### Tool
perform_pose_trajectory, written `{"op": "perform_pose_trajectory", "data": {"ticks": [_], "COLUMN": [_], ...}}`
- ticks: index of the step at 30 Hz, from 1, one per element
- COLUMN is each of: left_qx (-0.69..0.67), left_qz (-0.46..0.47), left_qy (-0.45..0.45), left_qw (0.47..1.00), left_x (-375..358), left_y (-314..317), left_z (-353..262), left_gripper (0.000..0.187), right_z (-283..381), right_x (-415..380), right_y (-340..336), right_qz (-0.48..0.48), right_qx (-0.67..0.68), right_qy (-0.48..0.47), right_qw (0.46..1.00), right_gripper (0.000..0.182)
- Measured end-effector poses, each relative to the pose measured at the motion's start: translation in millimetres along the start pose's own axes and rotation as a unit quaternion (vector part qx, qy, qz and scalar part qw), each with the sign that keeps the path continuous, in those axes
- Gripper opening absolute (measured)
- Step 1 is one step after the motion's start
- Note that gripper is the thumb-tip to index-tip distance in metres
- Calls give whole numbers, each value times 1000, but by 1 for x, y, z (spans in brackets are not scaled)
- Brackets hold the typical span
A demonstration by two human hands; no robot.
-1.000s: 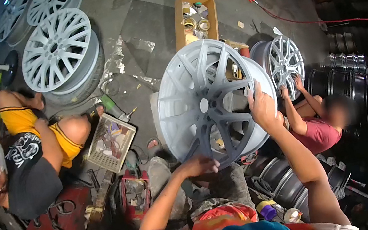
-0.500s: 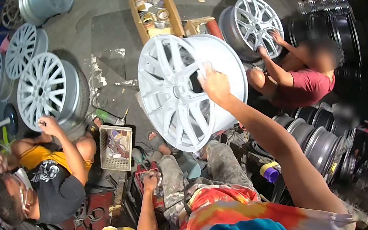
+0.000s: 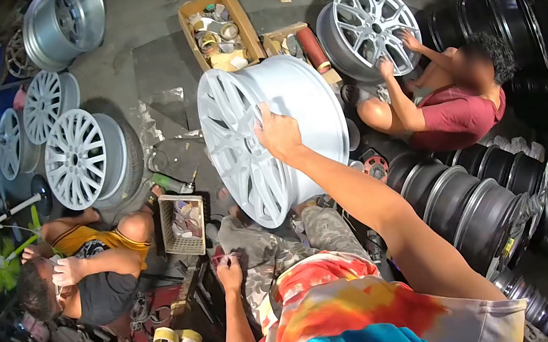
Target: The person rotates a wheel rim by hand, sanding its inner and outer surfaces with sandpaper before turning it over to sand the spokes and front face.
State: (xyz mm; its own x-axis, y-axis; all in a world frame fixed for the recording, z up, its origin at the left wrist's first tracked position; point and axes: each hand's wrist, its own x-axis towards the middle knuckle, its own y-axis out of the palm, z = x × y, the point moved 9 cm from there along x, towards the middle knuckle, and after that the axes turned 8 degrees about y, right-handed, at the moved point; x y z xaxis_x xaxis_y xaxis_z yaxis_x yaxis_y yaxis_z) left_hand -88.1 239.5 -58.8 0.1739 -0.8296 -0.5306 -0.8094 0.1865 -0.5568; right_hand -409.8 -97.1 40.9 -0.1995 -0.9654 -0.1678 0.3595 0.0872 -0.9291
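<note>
A large pale grey alloy wheel (image 3: 307,106) stands upright in front of my knees, its spoked face turned to the left. My right hand (image 3: 278,132) is closed against the spokes near the front rim; anything under its fingers is hidden. My left hand (image 3: 229,270) is low beside my left thigh with its fingers curled. A small red thing (image 3: 218,255) shows at its fingertips, but I cannot make out what it is or whether it is held.
Behind the wheel is a cardboard box (image 3: 251,28) of tape rolls and scraps. A plastic basket (image 3: 185,245) and green power tool (image 3: 173,183) lie left. Two people sit nearby, the right one touching another wheel (image 3: 377,28). Dark rims (image 3: 471,209) are stacked right.
My right hand has moved left from the barrel edge to the spokes. The wheel has turned, showing more of its barrel. The left co-worker's hands have risen to the face.
</note>
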Motion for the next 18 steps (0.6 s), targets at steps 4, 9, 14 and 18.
{"op": "perform_pose_trajectory", "data": {"ticks": [4,9,14,18], "left_qx": [-97,45,-235,-274], "left_qz": [118,107,164,118], "left_qy": [-75,40,-99,-176], "left_qw": [985,992,953,938], "left_x": [38,149,228,271], "left_y": [34,21,26,65], "left_z": [54,33,-9,33], "left_gripper": [23,26,35,35], "right_z": [-4,-7,-2,-7], "right_x": [0,-20,-8,0], "right_y": [10,12,4,2], "right_qz": [63,77,22,27], "right_qx": [-11,-101,-116,-81], "right_qy": [41,112,170,149], "right_qw": [997,986,978,985], "right_gripper": [39,48,33,22]}}
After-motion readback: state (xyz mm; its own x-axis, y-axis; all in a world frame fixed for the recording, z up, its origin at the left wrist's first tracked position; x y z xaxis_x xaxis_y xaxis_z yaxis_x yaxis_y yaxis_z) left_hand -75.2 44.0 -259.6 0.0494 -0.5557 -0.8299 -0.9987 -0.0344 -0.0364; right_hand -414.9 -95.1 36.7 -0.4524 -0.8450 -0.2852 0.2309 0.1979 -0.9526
